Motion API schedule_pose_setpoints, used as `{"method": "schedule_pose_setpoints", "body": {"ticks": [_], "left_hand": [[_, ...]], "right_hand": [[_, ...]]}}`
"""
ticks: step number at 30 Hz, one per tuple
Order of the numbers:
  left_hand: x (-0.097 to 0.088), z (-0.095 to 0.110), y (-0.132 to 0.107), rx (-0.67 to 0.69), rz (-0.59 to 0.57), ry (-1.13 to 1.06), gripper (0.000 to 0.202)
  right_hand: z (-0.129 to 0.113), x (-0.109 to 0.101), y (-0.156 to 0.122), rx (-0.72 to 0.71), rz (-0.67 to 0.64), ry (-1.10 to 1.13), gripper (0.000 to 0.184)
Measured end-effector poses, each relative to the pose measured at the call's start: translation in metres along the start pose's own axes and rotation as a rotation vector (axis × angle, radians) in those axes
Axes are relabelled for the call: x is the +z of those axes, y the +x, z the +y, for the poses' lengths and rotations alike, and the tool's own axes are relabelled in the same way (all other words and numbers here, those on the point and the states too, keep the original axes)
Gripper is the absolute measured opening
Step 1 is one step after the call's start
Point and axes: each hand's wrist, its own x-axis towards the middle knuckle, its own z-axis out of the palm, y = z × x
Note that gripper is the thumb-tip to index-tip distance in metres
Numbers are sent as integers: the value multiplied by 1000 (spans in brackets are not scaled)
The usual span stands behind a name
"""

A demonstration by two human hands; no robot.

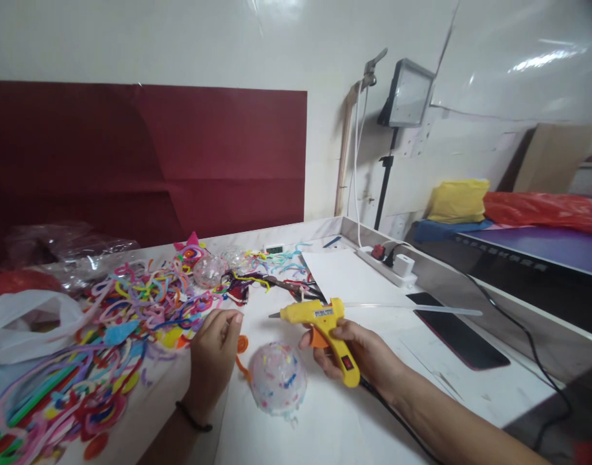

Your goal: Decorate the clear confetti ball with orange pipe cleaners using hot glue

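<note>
A yellow hot glue gun [315, 316] with an orange trigger is gripped in my right hand [368, 352], its nozzle pointing left. A clear glue stick [407, 308] sticks out of its back. Below the nozzle, a clear dome with coloured specks [279, 381] rests on white paper. An orange pipe cleaner [242, 368] with a coiled end lies between the dome and my left hand [216, 352]. The fingers of that hand are curled together; what they hold, if anything, is hidden. A dark band circles the left wrist.
Tangled pipe cleaners [150, 297] cover the left side, beside a white plastic bag [29, 323]. Scissors [281, 284] lie at the back. To the right are a phone [461, 329], a power strip [388, 268] and a black cable [523, 329]. A lamp [407, 93] stands behind.
</note>
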Motion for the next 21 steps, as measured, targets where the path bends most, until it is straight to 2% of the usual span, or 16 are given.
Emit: {"method": "schedule_pose_setpoints", "body": {"ticks": [4, 10, 14, 18, 21], "left_hand": [[0, 24, -10, -9, -72, -74, 26], [14, 53, -23, -252, -398, -396, 29], [28, 72, -29, -432, -647, -587, 40], [39, 86, -32, -499, -707, -580, 56], [45, 91, -32, -529, -687, -613, 57]], "right_hand": [[0, 0, 5, -33, 3, -5, 34], [-5, 8, 8, -67, 1, 2, 32], [-7, 13, 9, -103, 15, 24, 33], [-7, 14, 10, -149, 40, 38, 36], [-6, 13, 10, -196, 55, 49, 36]]}}
